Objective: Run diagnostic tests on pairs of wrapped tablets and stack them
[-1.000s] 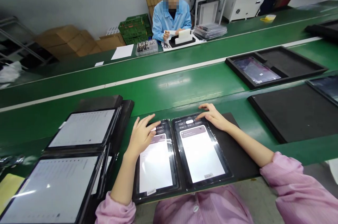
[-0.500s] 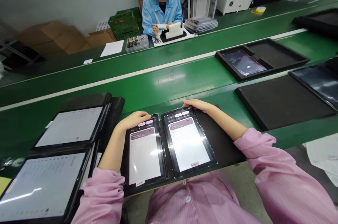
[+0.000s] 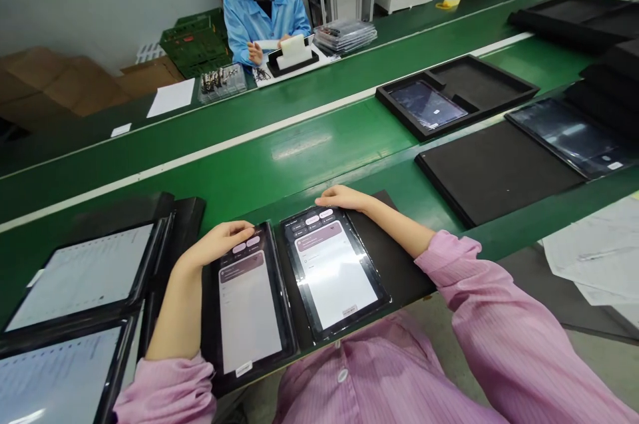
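Two tablets in clear film lie side by side on dark mats in front of me. Both lit screens show a settings-like panel with pinkish buttons at the top. My left hand [image 3: 224, 239] lies over the top of the left tablet [image 3: 249, 314], fingers stretched rightward and touching near its upper edge. At the far edge of the right tablet [image 3: 339, 281], my right hand [image 3: 343, 198] rests with its fingers extended leftward; their undersides are hidden. Neither hand lifts a tablet. A dark mat [image 3: 397, 251] shows under my right forearm.
Lit tablets [image 3: 84, 274] lie stacked at the left. A black tray [image 3: 479, 81] holding a tablet stands on the green conveyor [image 3: 239, 171]. A black board [image 3: 499, 174], a dark tablet [image 3: 554, 134] and papers [image 3: 594, 251] are at right. A person in blue [image 3: 264, 18] sits opposite.
The whole view has shifted, so things appear farther left. My right hand has slid a little left along the right tablet's top edge. My left hand stays on the left tablet.
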Demonstrator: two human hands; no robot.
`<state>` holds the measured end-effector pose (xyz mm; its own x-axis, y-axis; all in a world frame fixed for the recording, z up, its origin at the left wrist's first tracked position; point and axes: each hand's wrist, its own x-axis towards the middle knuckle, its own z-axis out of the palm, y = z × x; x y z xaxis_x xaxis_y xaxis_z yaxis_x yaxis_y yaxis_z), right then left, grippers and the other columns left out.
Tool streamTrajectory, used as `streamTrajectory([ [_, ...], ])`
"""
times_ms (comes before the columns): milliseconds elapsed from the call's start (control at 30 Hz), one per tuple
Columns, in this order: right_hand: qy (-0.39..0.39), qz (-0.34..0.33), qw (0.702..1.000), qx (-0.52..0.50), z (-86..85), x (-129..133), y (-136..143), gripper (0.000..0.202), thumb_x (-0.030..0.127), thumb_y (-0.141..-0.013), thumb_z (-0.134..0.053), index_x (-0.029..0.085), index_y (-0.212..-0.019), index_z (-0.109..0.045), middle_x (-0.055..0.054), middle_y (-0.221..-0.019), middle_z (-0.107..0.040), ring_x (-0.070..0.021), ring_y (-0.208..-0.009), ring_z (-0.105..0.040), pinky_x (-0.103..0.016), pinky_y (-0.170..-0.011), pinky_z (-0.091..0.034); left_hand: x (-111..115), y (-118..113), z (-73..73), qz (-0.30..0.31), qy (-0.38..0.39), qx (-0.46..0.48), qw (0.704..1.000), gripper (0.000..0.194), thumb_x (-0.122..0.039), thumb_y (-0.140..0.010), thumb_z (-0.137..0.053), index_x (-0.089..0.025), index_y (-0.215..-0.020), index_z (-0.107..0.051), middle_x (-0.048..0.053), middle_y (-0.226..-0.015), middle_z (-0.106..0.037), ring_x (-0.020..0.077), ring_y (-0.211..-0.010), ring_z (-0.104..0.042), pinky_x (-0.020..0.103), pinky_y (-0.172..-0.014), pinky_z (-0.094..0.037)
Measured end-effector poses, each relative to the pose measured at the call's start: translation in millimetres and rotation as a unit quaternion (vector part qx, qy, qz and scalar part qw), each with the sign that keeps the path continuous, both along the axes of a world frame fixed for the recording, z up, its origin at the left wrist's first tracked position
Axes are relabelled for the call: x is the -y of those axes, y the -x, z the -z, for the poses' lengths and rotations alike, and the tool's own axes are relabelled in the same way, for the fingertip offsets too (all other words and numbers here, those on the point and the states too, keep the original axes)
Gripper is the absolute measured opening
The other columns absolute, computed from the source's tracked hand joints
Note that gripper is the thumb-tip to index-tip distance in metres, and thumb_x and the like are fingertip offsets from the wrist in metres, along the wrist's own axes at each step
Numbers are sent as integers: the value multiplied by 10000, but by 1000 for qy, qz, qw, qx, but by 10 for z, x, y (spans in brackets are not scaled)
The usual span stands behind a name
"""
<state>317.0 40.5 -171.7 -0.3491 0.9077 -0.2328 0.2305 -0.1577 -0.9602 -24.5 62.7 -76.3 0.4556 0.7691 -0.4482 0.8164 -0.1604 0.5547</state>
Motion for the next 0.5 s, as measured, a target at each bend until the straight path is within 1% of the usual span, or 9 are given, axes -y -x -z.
streamTrajectory([
  [100,-31,6,999,-8,-41,15,15,440,575,-707,-838,163,-705,-684,8,-716,-629,-159,-752,-540,-279,-722,-368,14,-58,19,-20,-48,-28,998,666,-797,-777,-526,-188,-898,-768,55,-994,-800,320,-1014,-718,377,-938,-569],
  [200,-49,1,998,-34,-117,29,17,384,527,-732,-799,163,-728,-679,21,-725,-625,-149,-747,-542,-273,-723,-377,9,-60,16,-41,-85,-24,995,776,-847,-798,-408,-172,-981,-744,120,-1148,-794,345,-1129,-713,431,-1045,-547],
  [267,-54,-5,998,-43,-165,28,6,319,458,-725,-795,162,-728,-677,30,-714,-622,-145,-733,-545,-269,-716,-381,19,-18,9,-64,-105,-12,992,823,-870,-810,-354,-175,-1048,-724,140,-1242,-771,336,-1201,-698,451,-1105,-517],
  [300,-54,-8,997,-45,-184,24,-2,283,418,-713,-799,161,-728,-679,33,-712,-624,-143,-728,-546,-267,-711,-382,33,12,10,-77,-115,-7,990,811,-870,-813,-360,-188,-1069,-718,131,-1274,-761,331,-1238,-683,459,-1131,-498],
  [400,-52,-15,998,-45,-211,8,-33,216,336,-686,-802,160,-722,-682,38,-698,-625,-138,-704,-543,-260,-683,-379,120,102,39,-111,-146,1,983,704,-843,-811,-419,-262,-1081,-714,56,-1305,-756,319,-1327,-631,470,-1187,-451],
  [500,-49,-23,997,-47,-200,-8,-60,205,309,-667,-812,160,-723,-682,42,-688,-623,-138,-685,-542,-254,-655,-381,247,148,91,-123,-166,1,978,615,-801,-816,-424,-313,-1063,-706,12,-1275,-764,315,-1332,-629,455,-1181,-466],
])
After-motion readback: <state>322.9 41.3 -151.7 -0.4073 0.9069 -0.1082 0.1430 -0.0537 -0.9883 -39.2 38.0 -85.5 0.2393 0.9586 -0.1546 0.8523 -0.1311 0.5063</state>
